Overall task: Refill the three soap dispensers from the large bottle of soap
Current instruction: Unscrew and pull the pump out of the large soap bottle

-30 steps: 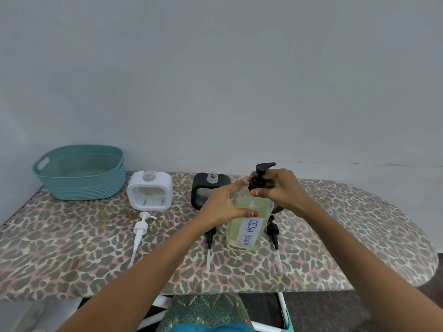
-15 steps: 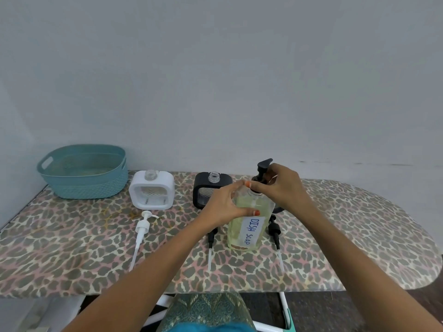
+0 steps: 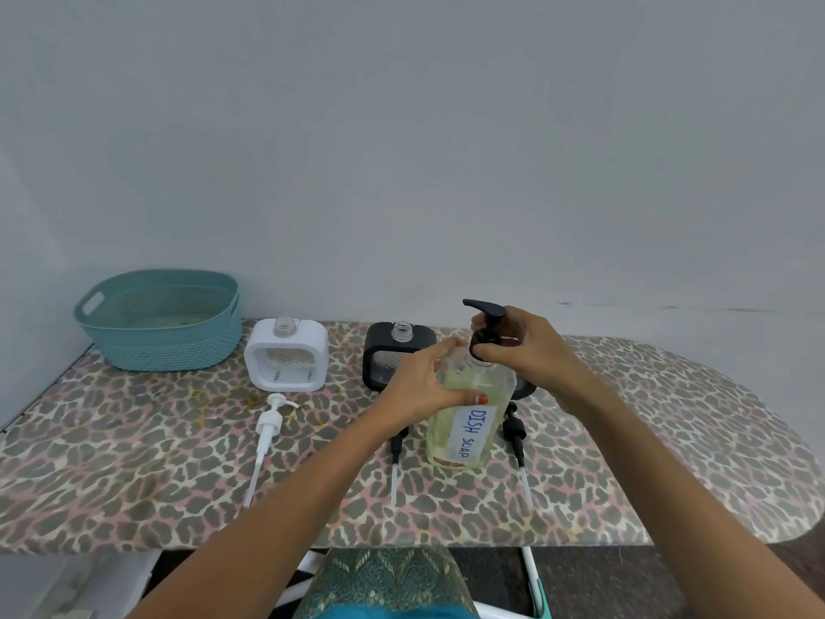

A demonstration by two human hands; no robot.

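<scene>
My left hand (image 3: 428,386) wraps the shoulder of the large soap bottle (image 3: 468,422), thumb across its front and fingers round the far side. My right hand (image 3: 522,350) pinches the black collar of the bottle's pump (image 3: 486,323) between thumb and fingertips, just above the neck. Both hands are clamped on something, and they sit close together.

The bottle stands on the tabletop (image 3: 134,484) with its long axis nearly vertical. Its "DISH SOAP" label faces me and its spout points left. Two black pumps lie flat either side of it, one on the left (image 3: 395,449) and one on the right (image 3: 518,435), with their tubes toward me. A white pump (image 3: 268,431) lies farther left.

Behind them stand a white dispenser (image 3: 285,355) and a black dispenser (image 3: 393,350), both with open necks. A third dark dispenser (image 3: 524,388) is mostly hidden behind the bottle. A teal basket (image 3: 165,332) sits at the far left.
</scene>
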